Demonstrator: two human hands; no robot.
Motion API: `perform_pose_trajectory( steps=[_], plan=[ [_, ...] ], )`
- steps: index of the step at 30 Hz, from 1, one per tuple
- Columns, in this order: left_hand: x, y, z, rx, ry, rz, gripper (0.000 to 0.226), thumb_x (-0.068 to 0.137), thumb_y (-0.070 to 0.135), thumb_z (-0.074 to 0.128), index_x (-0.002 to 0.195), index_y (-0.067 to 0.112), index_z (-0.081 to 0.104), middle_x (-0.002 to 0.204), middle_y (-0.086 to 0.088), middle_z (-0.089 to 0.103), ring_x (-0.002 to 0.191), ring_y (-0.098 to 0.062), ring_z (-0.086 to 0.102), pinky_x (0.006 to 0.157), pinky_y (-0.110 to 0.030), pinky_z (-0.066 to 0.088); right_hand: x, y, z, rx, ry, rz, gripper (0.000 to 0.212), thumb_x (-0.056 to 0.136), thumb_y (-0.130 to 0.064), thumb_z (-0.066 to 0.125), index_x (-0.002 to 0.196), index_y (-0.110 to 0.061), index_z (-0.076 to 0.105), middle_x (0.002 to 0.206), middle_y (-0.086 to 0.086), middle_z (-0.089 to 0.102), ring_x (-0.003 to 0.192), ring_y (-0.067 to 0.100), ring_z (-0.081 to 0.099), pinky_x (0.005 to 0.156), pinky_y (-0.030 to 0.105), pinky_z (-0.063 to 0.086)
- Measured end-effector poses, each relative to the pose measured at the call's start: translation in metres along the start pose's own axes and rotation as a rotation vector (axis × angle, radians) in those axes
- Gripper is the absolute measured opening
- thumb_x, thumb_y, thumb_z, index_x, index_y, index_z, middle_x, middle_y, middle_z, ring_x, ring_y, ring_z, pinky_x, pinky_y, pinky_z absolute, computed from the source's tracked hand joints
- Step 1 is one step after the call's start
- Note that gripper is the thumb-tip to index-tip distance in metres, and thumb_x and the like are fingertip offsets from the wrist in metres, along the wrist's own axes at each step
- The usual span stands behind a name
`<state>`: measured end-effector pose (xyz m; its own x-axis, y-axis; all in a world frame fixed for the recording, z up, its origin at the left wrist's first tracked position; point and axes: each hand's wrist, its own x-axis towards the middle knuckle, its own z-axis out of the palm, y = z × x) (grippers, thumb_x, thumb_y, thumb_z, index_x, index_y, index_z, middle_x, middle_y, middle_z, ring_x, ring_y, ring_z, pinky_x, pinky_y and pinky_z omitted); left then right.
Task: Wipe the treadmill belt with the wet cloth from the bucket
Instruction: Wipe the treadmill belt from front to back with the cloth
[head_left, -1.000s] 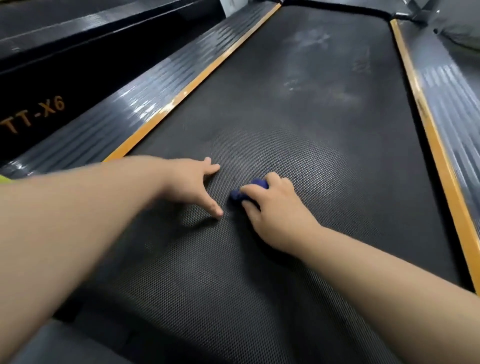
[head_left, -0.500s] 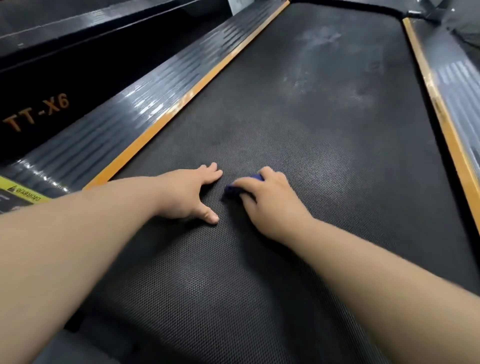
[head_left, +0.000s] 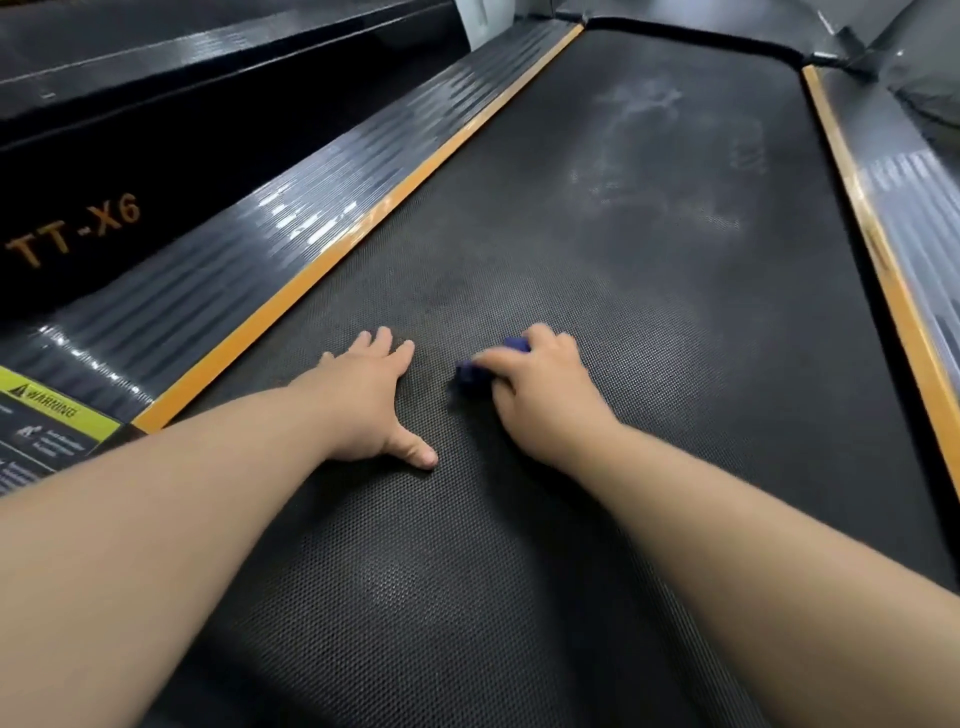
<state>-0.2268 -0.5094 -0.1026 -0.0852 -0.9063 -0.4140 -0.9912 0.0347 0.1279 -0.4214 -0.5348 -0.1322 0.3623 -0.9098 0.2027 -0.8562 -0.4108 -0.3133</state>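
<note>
The black textured treadmill belt fills most of the view, with pale smears farther up. My right hand grips a small bunched dark blue cloth and holds it down on the belt; most of the cloth is hidden under the fingers. My left hand lies flat on the belt just left of the cloth, fingers spread and thumb out. No bucket is in view.
Ribbed black side rails with orange edging run along the belt's left side and right side. A yellow warning label sits on the left rail. A black panel marked TT-X6 stands at far left.
My right hand and the cloth have shifted a little up the belt and look motion-blurred. My left hand has flattened, its fingers pointing up the belt.
</note>
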Motion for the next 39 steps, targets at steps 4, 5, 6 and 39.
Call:
perform_pose_trajectory(
  steps=[4,5,6,39],
  plan=[
    [0.001,0.003,-0.001,-0.013,-0.03,-0.171,0.144,0.048,0.071,0.076,0.15,0.023,-0.013,0.156,-0.019,-0.014,0.144,-0.036,-0.009,0.116,-0.051,0.013,0.062,0.023,0.002,-0.006,0.038,0.302,0.035,0.096,-0.025,0.042,0.126,-0.037,0.056,0.125,0.007,0.038,0.113,0.029,0.033,0.095,0.039,0.038],
    [0.002,0.004,-0.003,-0.019,-0.05,-0.186,0.145,0.047,0.071,0.076,0.15,0.022,-0.014,0.155,-0.02,-0.015,0.144,-0.037,-0.009,0.115,-0.052,0.016,0.065,0.02,0.004,-0.027,0.041,0.294,0.035,0.095,-0.023,0.043,0.125,-0.037,0.057,0.124,0.007,0.038,0.112,0.029,0.034,0.095,0.038,0.038],
    [0.003,0.004,-0.004,-0.021,-0.067,-0.191,0.147,0.046,0.072,0.076,0.15,0.022,-0.015,0.155,-0.021,-0.015,0.144,-0.038,-0.008,0.115,-0.053,0.018,0.059,0.016,0.005,-0.042,0.046,0.237,0.035,0.094,-0.023,0.043,0.123,-0.036,0.058,0.122,0.007,0.039,0.109,0.029,0.035,0.095,0.038,0.038],
    [-0.007,-0.002,-0.007,-0.044,-0.071,-0.16,0.141,0.048,0.079,0.07,0.149,0.028,-0.013,0.157,-0.011,-0.018,0.145,-0.03,-0.009,0.114,-0.049,0.02,0.054,0.017,-0.008,-0.238,-0.013,0.005,0.044,0.094,-0.026,0.048,0.138,-0.033,0.046,0.137,0.005,0.04,0.109,0.033,0.04,0.087,0.037,0.042]
  ],
)
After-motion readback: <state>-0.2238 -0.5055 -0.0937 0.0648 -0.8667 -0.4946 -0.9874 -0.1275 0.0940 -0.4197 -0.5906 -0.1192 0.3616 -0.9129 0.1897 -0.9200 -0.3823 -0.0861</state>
